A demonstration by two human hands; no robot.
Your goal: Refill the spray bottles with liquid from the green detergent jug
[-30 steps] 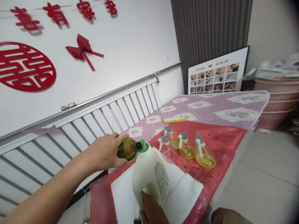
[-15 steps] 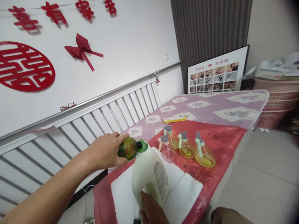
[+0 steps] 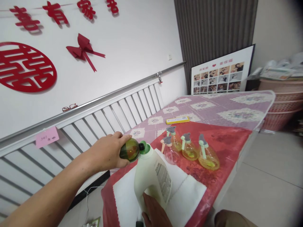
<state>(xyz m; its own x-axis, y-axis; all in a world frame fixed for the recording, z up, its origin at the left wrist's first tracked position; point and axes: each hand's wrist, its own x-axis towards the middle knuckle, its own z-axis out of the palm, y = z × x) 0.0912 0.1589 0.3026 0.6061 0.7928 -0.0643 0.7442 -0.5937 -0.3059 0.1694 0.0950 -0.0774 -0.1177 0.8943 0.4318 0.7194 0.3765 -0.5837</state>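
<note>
My left hand is closed round a dark green bottle, tipped on its side with its black neck at the green mouth of a white jug. The jug stands on a white cloth at the near end of the table. My right hand grips the jug low on its side; only part of that hand shows at the bottom edge. Beyond the jug stand several small spray bottles with yellow liquid, plus one clear pink one.
A red plastic sheet covers the near part of the purple flowered tablecloth. A yellow flat box lies farther back. White railing runs along the left. A photo board and stacked pink baskets stand at the back.
Both hands, the bottle and the jug hold their positions. The view has shifted slightly, so a pink note on the railing now shows at left.
</note>
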